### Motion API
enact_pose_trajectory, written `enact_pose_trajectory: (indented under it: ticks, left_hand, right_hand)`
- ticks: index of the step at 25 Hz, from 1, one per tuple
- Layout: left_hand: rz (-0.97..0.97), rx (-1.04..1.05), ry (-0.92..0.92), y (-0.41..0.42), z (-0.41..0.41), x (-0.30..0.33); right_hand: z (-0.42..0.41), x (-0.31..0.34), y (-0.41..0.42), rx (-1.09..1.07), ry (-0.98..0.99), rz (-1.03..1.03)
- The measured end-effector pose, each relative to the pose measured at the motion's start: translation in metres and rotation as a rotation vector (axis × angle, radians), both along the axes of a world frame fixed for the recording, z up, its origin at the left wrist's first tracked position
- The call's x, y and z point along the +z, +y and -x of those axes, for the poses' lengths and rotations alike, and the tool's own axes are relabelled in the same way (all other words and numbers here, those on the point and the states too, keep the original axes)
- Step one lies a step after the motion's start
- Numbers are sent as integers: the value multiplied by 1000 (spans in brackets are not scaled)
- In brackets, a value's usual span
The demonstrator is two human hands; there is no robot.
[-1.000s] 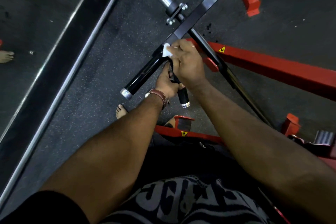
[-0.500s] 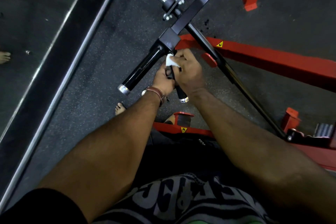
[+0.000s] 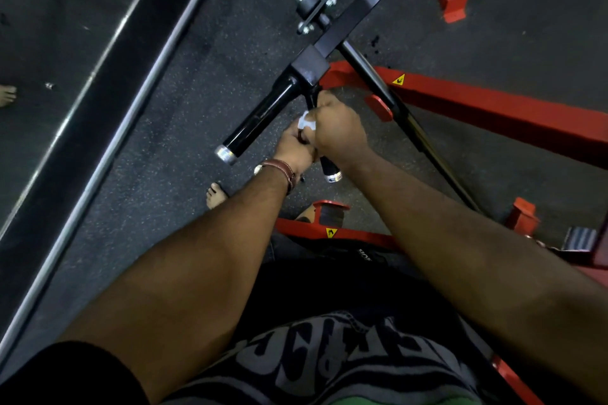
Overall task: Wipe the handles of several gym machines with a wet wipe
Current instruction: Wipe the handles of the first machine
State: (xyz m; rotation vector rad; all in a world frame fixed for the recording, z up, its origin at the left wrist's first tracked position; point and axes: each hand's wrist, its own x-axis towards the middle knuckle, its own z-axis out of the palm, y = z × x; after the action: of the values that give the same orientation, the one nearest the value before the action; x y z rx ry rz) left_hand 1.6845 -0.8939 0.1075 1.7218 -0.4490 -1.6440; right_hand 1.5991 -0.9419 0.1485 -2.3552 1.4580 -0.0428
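Handle, a slim black cylinder with a metal end cap, is slanting down toward the person while right hand fingers are curling around it, pressing a crumpled white wipe, and left hand is gripping alongside.

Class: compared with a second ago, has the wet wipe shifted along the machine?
Yes. The wet wipe, held in the right hand, has moved away from the square black joint, off the thick black bar and down the thin handle.
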Motion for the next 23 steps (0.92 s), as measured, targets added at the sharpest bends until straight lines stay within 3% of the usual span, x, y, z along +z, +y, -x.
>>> enact_pose_trajectory:
  ticks: [4,8,13,16,20,23]
  left_hand:
    - [14,-18,9,1,0,3]
    - [-9,39,50,1,3,2]
    - [34,-32,47,5,5,-1]
    - [24,-95,52,11,5,-5]
    - [7,-140,72,9,8,-2]
    - [-39,-159,59,7,9,-1]
  right_hand:
    - [-2,-3,-9,-213,-208,28]
    - [11,-10,-3,-140,-269,-29]
    - [13,-18,-7,-654,-616,59]
    - [7,-27,-17,-708,-665,-49]
    - [26,-42,-6,-789,-567,-213]
    - [14,-30,-28,-884,-813,-460]
